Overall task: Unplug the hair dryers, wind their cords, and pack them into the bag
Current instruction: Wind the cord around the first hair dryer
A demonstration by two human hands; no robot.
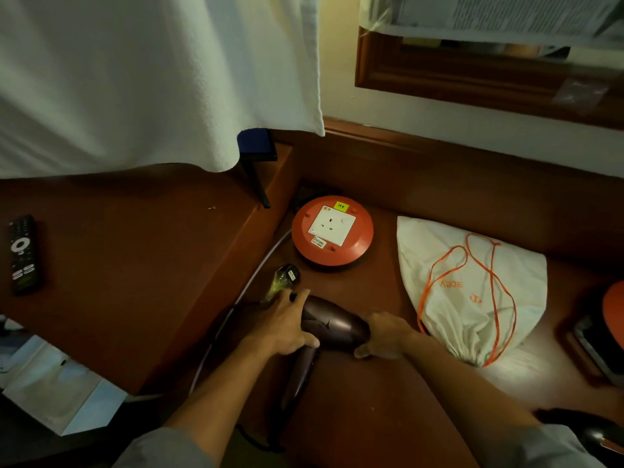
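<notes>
A dark purple hair dryer (pixel 332 324) lies on the wooden desk (pixel 388 417), its handle pointing toward me. My left hand (pixel 287 324) grips the rear of its body. My right hand (pixel 385 334) holds the nozzle end. The dryer's black plug (pixel 287 276) lies free on the desk, just left of a round orange extension reel (pixel 332 231) whose white socket is empty. A white drawstring bag (pixel 469 288) with orange cords lies flat to the right of the dryer. A grey cord (pixel 256 268) runs along the desk's left edge.
A raised wooden shelf (pixel 135 265) on the left carries a black remote (pixel 23 253). White cloth (pixel 152 79) hangs over the shelf. An orange and dark object (pixel 604 336) sits at the right edge. Another dark object (pixel 594 434) shows at the bottom right. White papers (pixel 50 383) lie lower left.
</notes>
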